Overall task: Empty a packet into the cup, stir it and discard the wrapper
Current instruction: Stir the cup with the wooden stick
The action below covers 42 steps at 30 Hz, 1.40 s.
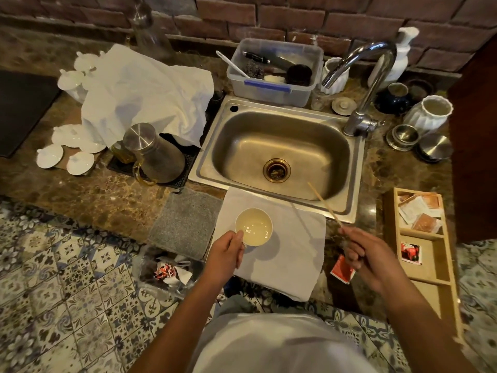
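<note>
Sink [279, 154] fills the counter's middle, and a white cloth [282, 254] lies just in front of it. On the cloth stands the cup [254, 226], holding pale liquid. The left hand [226, 254] reaches in from below, fingers curled around the cup's near rim. The right hand [363, 254] hovers beside the cloth, fingers closed on a stick [324, 204] tilted toward the sink. A red wrapper [342, 270] lies below that hand.
</note>
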Available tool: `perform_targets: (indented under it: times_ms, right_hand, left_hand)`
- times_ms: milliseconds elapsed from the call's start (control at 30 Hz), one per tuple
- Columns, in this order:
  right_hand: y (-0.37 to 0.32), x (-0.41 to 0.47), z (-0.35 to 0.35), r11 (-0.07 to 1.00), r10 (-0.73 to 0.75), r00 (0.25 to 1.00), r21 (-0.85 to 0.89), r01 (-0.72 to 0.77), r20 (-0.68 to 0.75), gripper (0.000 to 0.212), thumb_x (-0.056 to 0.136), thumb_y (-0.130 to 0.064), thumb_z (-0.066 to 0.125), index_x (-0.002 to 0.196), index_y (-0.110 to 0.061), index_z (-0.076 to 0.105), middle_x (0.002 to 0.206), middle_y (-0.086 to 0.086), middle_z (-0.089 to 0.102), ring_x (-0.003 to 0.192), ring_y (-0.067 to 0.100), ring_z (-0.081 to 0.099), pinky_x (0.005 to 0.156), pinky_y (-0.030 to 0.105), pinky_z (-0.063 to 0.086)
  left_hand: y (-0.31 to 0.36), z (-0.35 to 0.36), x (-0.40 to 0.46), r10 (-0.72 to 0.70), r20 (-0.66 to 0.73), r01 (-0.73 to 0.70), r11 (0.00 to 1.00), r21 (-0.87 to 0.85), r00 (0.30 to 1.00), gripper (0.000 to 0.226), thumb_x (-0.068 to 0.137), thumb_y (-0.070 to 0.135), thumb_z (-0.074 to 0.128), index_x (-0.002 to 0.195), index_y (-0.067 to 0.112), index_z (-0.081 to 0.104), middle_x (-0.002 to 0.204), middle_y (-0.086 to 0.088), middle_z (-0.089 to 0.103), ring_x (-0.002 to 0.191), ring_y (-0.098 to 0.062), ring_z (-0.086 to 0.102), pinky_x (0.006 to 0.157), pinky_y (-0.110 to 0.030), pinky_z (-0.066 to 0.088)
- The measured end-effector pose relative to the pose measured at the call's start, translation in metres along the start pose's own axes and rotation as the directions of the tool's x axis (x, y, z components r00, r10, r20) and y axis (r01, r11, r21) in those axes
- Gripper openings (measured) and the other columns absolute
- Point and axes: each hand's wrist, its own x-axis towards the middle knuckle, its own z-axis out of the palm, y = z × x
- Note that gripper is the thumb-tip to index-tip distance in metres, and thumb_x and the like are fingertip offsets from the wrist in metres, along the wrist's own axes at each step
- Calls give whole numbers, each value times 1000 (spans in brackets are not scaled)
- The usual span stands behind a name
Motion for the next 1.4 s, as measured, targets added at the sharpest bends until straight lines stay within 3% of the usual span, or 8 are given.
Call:
perform_targets:
  times_ms: [167,367,600,767,900,1033,1400]
  right_hand:
    - [49,-8,10,995,103,995,12,-103,1,10,91,-12,66,94,-3,65,54,1,35,44,11,39,37,20,28]
    - [91,0,27,949,32,990,-305,-73,-138,19,91,-17,72,86,0,67,51,7,44,41,19,42,41,23,31]
    - [107,14,47,914,35,971,-385,-126,-235,22,90,-21,75,79,-3,69,47,10,56,42,22,44,44,26,34]
    - [119,13,53,919,-4,946,-375,-125,-323,25,92,-26,72,76,-9,64,48,8,58,43,21,46,45,27,36]
    - [129,11,54,931,49,924,-317,-180,-380,26,91,-27,73,74,-8,66,47,6,57,44,19,46,47,28,36]
    - [131,13,58,932,120,923,-279,-232,-366,31,89,-23,77,65,-9,63,45,5,53,33,14,41,39,24,33]
    - [135,17,49,900,109,923,-357,-249,-368,33,87,-22,78,58,-10,68,48,6,60,36,15,49,40,24,39]
  left_hand:
    - [2,-3,1,-14,30,14,1000,0,999,38,107,29,47,75,10,54,57,-4,48,48,-11,40,49,-25,35]
    - [4,-10,3,-7,100,3,999,42,995,38,107,30,47,76,8,53,61,-10,49,49,-11,41,50,-24,37]
    - [13,-22,9,-59,195,49,997,56,979,35,104,31,52,80,6,57,64,-9,50,56,-16,42,53,-26,36]
    - [13,-26,12,-72,227,48,993,109,971,36,104,35,52,80,7,57,64,-7,53,56,-14,44,51,-25,39]
    - [15,-26,12,-58,228,32,992,119,972,37,104,33,51,83,3,57,64,-10,54,52,-13,45,49,-20,40]
    - [16,-26,12,-58,227,30,991,128,972,37,105,31,51,84,2,58,64,-11,54,50,-11,45,48,-20,41]
    - [20,-28,11,-79,231,40,985,168,970,48,104,35,51,88,-10,54,62,-6,55,56,-16,45,50,-22,41]
